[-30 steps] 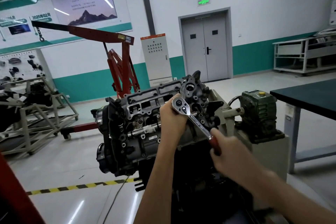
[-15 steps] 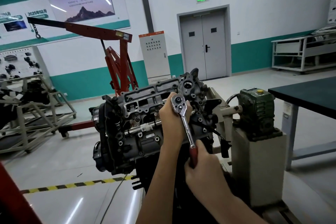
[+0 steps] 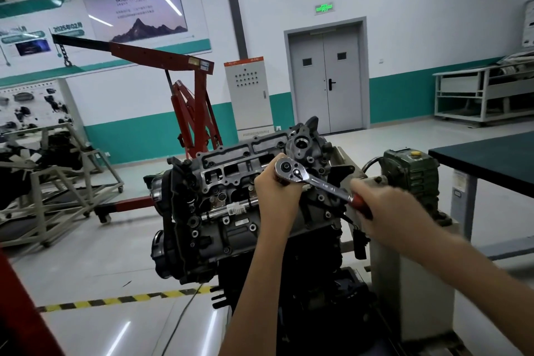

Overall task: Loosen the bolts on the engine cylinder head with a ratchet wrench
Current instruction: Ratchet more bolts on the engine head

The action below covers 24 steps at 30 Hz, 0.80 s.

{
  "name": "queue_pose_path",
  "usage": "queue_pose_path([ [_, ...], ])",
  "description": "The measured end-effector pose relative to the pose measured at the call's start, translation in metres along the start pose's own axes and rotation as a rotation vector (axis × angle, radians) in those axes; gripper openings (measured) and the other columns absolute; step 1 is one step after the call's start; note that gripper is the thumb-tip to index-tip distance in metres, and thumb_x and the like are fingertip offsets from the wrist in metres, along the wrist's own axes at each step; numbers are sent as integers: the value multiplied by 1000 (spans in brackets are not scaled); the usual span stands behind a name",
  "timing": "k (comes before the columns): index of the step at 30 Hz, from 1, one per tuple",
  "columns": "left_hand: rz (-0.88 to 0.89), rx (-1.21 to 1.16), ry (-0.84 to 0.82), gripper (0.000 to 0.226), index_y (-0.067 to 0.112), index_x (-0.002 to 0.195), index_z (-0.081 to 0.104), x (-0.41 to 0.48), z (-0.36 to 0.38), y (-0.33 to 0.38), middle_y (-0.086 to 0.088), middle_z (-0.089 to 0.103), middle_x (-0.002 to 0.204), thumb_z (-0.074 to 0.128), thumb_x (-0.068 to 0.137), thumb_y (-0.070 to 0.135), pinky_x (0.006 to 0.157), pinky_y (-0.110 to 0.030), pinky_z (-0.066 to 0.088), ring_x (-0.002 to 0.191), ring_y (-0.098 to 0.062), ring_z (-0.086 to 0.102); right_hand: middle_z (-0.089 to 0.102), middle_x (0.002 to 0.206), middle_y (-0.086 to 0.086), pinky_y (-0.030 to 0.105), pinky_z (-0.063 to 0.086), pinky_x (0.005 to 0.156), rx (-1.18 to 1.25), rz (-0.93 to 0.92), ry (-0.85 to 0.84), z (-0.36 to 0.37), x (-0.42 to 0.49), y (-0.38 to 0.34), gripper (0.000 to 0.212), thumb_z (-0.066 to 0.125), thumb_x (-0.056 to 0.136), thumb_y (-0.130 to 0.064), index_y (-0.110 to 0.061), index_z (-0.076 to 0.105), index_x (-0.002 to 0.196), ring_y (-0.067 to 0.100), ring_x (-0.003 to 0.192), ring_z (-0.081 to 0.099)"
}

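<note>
Works a ratchet wrench (image 3: 315, 180) on the engine's cylinder head (image 3: 231, 170), centre frame. Cups the tool's chrome head with the left hand (image 3: 277, 196), fingers curled round it. Clamps the right hand (image 3: 387, 208) on the red grip, slanting toward lower right. Seems mid-job, on a bolt hidden near the casting's right end. Cannot tell how loose it sits. Looks to leave several fasteners further left, apparently seated, for later.

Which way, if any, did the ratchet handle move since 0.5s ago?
Yes. The ratchet handle swung up-right toward the green gearbox, pivoting on the cylinder head.
</note>
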<state>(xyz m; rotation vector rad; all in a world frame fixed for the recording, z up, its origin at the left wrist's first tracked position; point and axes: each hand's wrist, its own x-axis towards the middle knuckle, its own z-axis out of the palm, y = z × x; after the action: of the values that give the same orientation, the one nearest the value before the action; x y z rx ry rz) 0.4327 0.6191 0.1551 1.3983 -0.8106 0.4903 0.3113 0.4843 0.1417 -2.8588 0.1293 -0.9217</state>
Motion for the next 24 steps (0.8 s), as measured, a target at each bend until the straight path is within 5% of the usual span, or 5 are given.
queue_pose_path([
  [4, 39, 14, 17, 35, 14, 65, 44, -5, 3, 4, 7, 41, 58, 59, 79, -15, 53, -14, 32, 54, -3, 36, 47, 59, -11, 12, 34, 46, 358, 225, 79, 49, -36, -60, 29, 60, 78, -13, -21, 47, 103, 4, 49, 47],
  [8, -17, -75, 5, 23, -4, 68, 43, -3, 0, 5, 3, 35, 60, 54, 82, -18, 52, -14, 31, 53, 0, 30, 51, 60, -8, 17, 44, 51, 502, 273, 66, 68, -39, -97, 23, 55, 79, -19, -21, 43, 99, 6, 54, 52],
  [13, -41, 20, -24, 34, 11, 62, 42, 1, -4, 3, 4, 41, 58, 54, 79, -17, 57, -37, 41, 57, -17, 38, 49, 56, -8, 18, 38, 50, 267, 125, 28, 37, -29, -42, 29, 57, 76, -12, -17, 48, 103, 14, 52, 55],
  [18, -16, -3, -42, 45, 20, 56, 37, 2, -4, 2, 14, 39, 50, 58, 79, -12, 50, -19, 28, 52, -2, 30, 43, 56, -11, 17, 36, 43, -133, -111, 98, -10, 16, 12, 22, 64, 77, -11, -19, 50, 92, 8, 44, 44],
  [24, 28, 28, -51, 36, 16, 61, 42, 0, -6, -1, 11, 42, 54, 57, 77, -13, 50, -15, 29, 52, -3, 33, 51, 63, -6, 25, 48, 51, 52, 21, 46, 15, -4, -6, 22, 57, 81, -13, -17, 48, 100, 15, 53, 56],
])
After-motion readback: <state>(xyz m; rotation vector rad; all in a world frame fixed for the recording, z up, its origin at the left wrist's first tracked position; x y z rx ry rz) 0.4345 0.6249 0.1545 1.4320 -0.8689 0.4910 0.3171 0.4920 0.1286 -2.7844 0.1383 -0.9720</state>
